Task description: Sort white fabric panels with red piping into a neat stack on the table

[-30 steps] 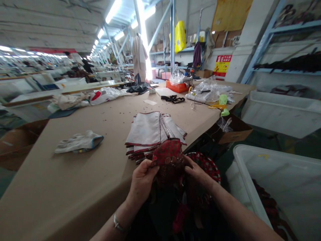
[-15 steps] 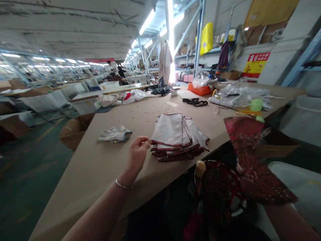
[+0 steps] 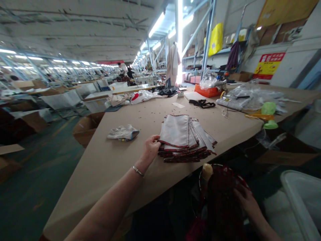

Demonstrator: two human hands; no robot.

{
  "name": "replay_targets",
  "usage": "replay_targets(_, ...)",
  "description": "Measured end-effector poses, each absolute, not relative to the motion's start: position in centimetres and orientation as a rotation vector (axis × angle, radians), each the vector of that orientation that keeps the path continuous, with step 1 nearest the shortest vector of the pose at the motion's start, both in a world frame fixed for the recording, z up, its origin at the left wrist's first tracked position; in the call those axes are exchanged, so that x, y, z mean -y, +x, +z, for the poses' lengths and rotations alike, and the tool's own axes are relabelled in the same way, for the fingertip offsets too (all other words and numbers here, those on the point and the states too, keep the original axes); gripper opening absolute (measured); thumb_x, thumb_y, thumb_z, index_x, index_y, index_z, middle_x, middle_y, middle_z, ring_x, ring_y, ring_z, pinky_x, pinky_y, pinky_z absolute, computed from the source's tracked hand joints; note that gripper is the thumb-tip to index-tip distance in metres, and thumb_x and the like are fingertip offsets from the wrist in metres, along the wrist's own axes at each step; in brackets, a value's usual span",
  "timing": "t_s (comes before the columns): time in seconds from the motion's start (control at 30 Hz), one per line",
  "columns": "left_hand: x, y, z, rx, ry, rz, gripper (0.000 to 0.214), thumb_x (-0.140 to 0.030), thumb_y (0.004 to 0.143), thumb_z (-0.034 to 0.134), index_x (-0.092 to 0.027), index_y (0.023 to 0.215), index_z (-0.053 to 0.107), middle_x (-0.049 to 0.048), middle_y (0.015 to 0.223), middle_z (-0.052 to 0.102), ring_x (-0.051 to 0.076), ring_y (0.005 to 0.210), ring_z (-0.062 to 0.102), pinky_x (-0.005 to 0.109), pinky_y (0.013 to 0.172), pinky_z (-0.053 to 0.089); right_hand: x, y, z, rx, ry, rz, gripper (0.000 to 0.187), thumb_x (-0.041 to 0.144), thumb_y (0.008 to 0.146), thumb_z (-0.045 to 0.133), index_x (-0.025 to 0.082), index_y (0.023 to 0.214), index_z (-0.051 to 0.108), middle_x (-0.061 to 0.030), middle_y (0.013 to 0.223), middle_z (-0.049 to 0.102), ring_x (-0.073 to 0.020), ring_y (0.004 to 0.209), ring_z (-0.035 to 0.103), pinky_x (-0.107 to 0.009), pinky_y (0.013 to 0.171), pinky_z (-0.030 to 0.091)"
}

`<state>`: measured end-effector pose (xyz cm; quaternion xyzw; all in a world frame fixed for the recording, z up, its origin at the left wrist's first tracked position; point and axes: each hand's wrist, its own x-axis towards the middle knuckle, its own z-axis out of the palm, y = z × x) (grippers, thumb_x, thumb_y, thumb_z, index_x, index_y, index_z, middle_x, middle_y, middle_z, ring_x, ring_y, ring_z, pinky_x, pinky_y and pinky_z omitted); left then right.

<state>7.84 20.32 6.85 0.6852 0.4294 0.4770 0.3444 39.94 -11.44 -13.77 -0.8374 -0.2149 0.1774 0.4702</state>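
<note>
On the brown tabletop lies a stack of light grey fabric pieces (image 3: 175, 130) with dark red patterned edges, fanned out toward the right. My left hand (image 3: 150, 147), with a bracelet at the wrist, pinches the near left corner of the top piece between thumb and fingers. Below the table edge, my right hand (image 3: 247, 201) is at dark red patterned fabric (image 3: 220, 190) on a round rimmed basket or stool (image 3: 200, 180). Its fingers are dim and partly hidden against the cloth, so their grip is unclear. A tan knob-like piece (image 3: 207, 171) sits at the rim.
A work glove (image 3: 123, 133) lies left of the stack. Farther back are black straps (image 3: 202, 103), an orange tray (image 3: 207, 91) and clear plastic bags (image 3: 250, 95). A cardboard box (image 3: 87, 125) stands left of the table, a white bin (image 3: 301, 194) at the right.
My right hand has lowered and moved left, bringing the raised red patterned cloth down to the basket. My left fingers have come against the stack's corner. The view has turned slightly left.
</note>
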Motion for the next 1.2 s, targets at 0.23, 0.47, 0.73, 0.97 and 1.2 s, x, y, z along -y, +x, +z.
replay_targets(0.23, -19.2, 8.9, 8.7, -1.07, 1.854, 1.348, 0.011, -0.02, 0.07, 0.061, -0.017, 0.076, 0.07, 0.0041, 0.078, 0.067, 0.02, 0.079, 0.062, 0.035, 0.08, 0.052, 10.1, 35.9, -6.2, 0.64, -1.89, 0.415, 0.054, 0.063, 0.076, 0.055, 0.02, 0.109, 0.064, -0.0092, 0.11, 0.07, -0.0293, 0.103, 0.066, -0.039, 0.089, 0.053)
replay_targets(0.47, -12.9, 10.2, 13.6, -0.737, 2.369, 1.536, 0.012, -0.009, 0.077, 0.057, -0.02, 0.076, 0.063, 0.0059, 0.098, 0.065, 0.02, 0.096, 0.06, 0.036, 0.089, 0.049, 4.6, 27.7, 10.0, 1.496, -1.416, -0.233, 0.023, 0.025, 0.095, 0.052, 0.021, 0.116, 0.061, -0.0086, 0.117, 0.059, -0.0193, 0.11, 0.057, -0.033, 0.098, 0.047)
replay_targets(0.73, -6.2, 8.6, 14.6, -0.501, 2.528, 1.475, 0.018, -0.006, 0.08, 0.055, -0.023, 0.08, 0.058, 0.0032, 0.085, 0.064, 0.02, 0.093, 0.062, 0.038, 0.093, 0.05, -0.9, 26.9, 13.7, 1.796, -1.914, -0.227, 0.044, 0.004, 0.08, 0.05, 0.013, 0.121, 0.063, -0.0151, 0.118, 0.066, -0.0317, 0.105, 0.062, -0.045, 0.091, 0.051)
replay_targets(0.97, -3.9, 8.2, 9.4, -0.883, 1.92, 1.238, 0.013, -0.013, 0.068, 0.063, -0.023, 0.074, 0.058, -0.0002, 0.072, 0.058, 0.015, 0.062, 0.055, 0.026, 0.057, 0.048, 6.1, 29.1, 8.7, 1.466, -1.625, -0.327, 0.041, 0.014, 0.079, 0.048, 0.019, 0.119, 0.055, -0.0095, 0.106, 0.072, -0.0231, 0.095, 0.07, -0.031, 0.081, 0.056)
replay_targets(1.2, 2.0, 13.4, 10.1, -0.66, 0.877, 0.713, 0.033, -0.038, 0.061, 0.082, -0.02, 0.071, 0.056, -0.0014, 0.061, 0.062, 0.015, 0.053, 0.06, 0.025, 0.048, 0.05, 12.0, 27.8, 0.2, 1.383, -1.701, 0.031, 0.031, 0.014, 0.076, 0.05, 0.022, 0.103, 0.061, -0.005, 0.088, 0.071, -0.021, 0.077, 0.069, -0.029, 0.067, 0.057)
